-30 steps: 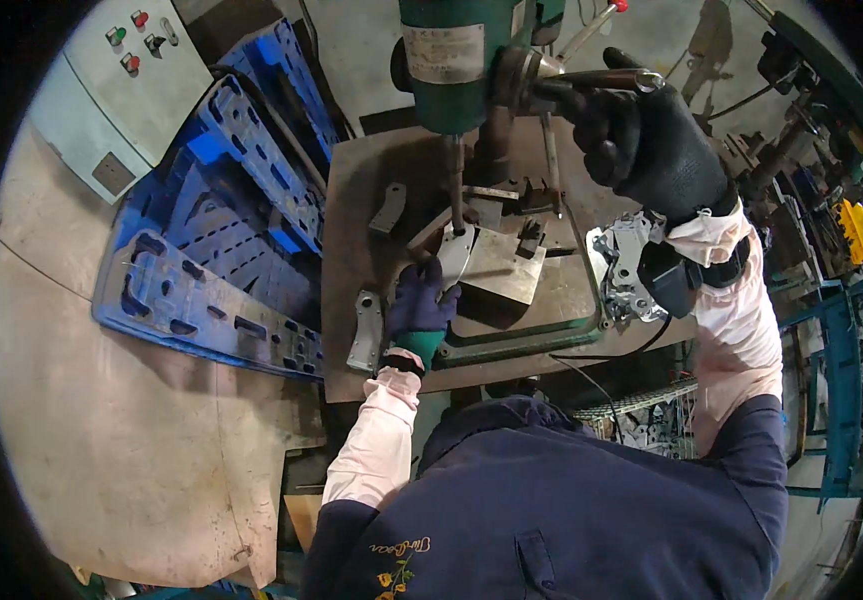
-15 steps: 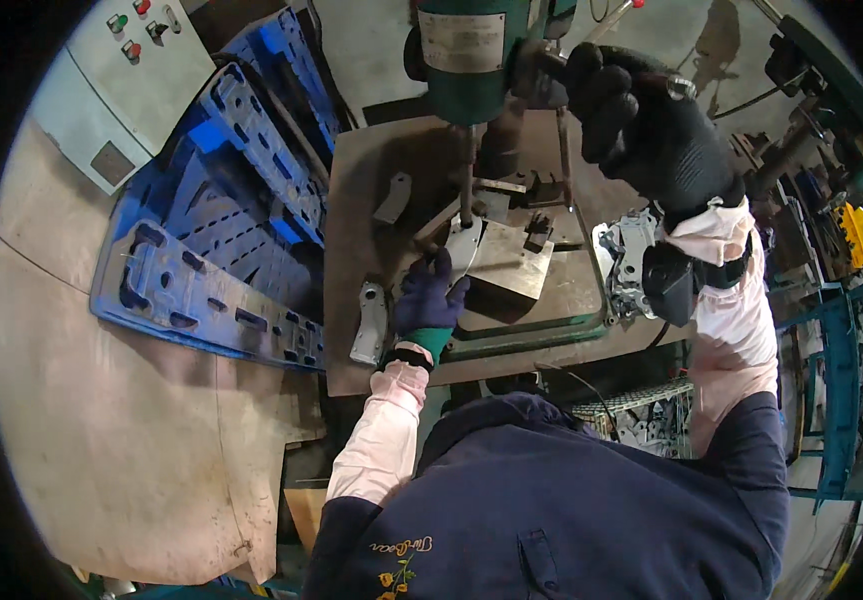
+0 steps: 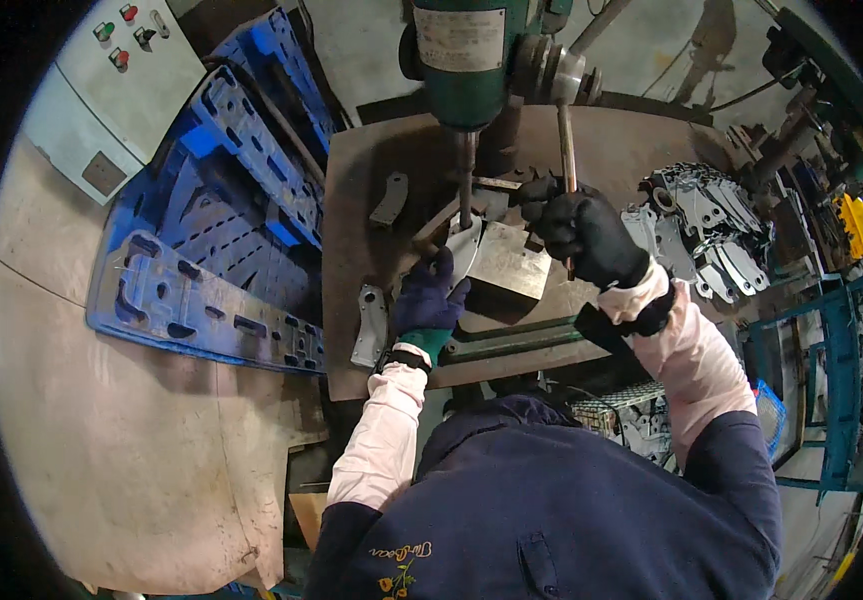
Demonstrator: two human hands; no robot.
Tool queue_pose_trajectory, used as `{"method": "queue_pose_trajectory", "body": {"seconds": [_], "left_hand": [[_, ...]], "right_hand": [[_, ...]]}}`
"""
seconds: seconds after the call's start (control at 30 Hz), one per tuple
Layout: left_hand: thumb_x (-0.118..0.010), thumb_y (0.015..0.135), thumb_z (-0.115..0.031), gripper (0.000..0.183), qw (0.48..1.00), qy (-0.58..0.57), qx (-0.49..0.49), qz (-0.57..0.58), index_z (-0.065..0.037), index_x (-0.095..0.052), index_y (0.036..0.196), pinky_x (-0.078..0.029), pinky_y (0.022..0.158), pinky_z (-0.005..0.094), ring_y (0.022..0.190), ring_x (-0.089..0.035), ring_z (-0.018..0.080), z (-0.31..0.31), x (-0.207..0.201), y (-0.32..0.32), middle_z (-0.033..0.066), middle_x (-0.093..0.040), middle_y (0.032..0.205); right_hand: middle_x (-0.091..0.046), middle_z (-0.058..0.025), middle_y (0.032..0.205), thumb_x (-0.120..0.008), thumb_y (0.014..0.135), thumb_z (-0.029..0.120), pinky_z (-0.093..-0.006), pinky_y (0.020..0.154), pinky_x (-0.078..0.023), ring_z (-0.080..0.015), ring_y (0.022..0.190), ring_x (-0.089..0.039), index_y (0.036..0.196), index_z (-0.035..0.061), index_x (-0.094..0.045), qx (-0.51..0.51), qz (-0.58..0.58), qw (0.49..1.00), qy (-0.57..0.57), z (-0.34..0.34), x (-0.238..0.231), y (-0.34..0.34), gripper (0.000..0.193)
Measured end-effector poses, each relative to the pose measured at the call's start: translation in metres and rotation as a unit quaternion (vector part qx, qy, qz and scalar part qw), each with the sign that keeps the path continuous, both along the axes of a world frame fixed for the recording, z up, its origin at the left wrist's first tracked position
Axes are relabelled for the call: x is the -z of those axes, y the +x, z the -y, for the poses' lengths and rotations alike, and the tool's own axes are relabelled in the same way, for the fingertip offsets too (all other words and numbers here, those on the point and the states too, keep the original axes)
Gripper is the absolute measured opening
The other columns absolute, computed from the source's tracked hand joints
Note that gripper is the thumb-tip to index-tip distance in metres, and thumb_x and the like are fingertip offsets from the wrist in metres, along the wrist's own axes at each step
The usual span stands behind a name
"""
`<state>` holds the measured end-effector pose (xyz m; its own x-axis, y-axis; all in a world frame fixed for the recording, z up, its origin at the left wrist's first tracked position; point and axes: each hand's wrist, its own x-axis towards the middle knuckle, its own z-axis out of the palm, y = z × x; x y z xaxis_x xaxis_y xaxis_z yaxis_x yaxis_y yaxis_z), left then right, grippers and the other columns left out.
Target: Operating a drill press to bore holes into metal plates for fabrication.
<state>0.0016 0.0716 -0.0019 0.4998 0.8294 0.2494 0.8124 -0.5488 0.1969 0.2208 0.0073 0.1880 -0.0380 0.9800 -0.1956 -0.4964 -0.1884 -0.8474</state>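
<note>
A green drill press (image 3: 466, 55) stands over a brown steel table (image 3: 351, 215). My left hand (image 3: 428, 300), in a dark blue glove, holds a flat metal bracket (image 3: 466, 250) down on a steel block (image 3: 506, 268) under the drill spindle (image 3: 465, 175). My right hand (image 3: 583, 232), in a black glove, grips the feed lever (image 3: 564, 130) of the press, pulled down low in front of the machine.
Two loose metal brackets (image 3: 371, 325) (image 3: 389, 198) lie on the table's left part. A pile of similar brackets (image 3: 711, 230) sits at the right. Blue plastic pallets (image 3: 211, 250) lean at the left beside a grey control box (image 3: 116, 80). Teal racks (image 3: 851, 390) stand at the right.
My right hand has swung the feed lever from high beside the press head down toward me. The spindle has come down to the bracket. My left hand stays on the bracket.
</note>
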Motion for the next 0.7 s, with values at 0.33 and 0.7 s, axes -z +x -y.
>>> {"method": "queue_pose_trajectory", "body": {"seconds": [0.33, 0.7], "left_hand": [[-0.057, 0.084, -0.049, 0.071, 0.999, 0.019, 0.015, 0.028, -0.021, -0.031, 0.144, -0.047, 0.082, 0.0482, 0.103, -0.054, 0.0402, 0.000, -0.003, 0.000, 0.0229, -0.053, 0.115], [-0.051, 0.087, -0.049, 0.062, 1.000, -0.001, 0.010, 0.018, -0.022, -0.034, 0.140, -0.049, 0.085, 0.0467, 0.112, -0.053, 0.0364, 0.000, -0.004, -0.002, 0.0162, -0.050, 0.130]], "right_hand": [[-0.051, 0.0009, 0.060, -0.052, 0.082, 0.011, -0.0214, 0.043, -0.029, -0.0045, 0.046, -0.040, 0.089, -0.0028, -0.066, 0.163, 0.233, 0.956, 0.075, -0.010, 0.024, -0.014, 0.020], [-0.059, -0.0024, 0.068, -0.056, 0.085, 0.016, -0.0221, 0.050, -0.040, -0.0083, 0.056, -0.052, 0.096, -0.0024, -0.065, 0.249, 0.233, 0.932, 0.122, -0.032, 0.058, -0.005, 0.024]]}}
